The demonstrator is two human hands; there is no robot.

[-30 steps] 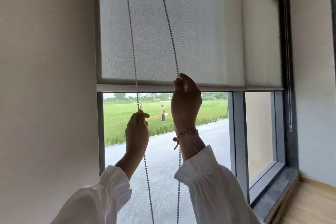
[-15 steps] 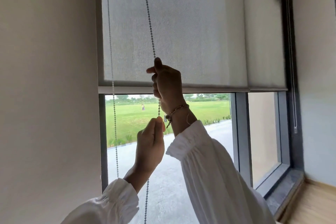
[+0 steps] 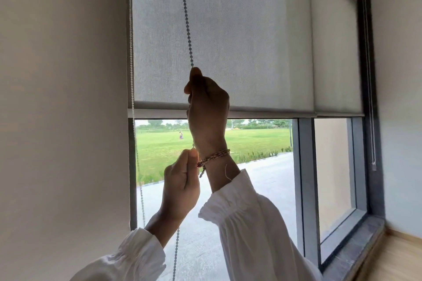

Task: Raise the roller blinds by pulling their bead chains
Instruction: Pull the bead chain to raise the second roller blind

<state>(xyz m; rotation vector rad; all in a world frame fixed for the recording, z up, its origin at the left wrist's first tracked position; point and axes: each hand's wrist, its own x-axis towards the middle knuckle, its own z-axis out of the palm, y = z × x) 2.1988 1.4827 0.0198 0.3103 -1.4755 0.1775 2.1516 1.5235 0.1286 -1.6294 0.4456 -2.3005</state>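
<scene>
Roller blind [image 3: 228,36], grey fabric, covers the upper half of the window at centre frame; its bottom bar [image 3: 262,110] sits level, roughly mid-height, with lawn and pavement visible below. A narrower second blind [image 3: 333,52] hangs at the right, its lower edge at the same height. Bead chain [image 3: 186,18] runs down from top centre. Right hand [image 3: 209,107], centre frame, fingers closed in a fist around this strand; woven bracelet [image 3: 213,157] on the wrist. Left hand [image 3: 181,186], directly below, fingertips pinching the same strand. The return strand [image 3: 131,52] hangs free along the left window edge. Both sleeves white.
</scene>
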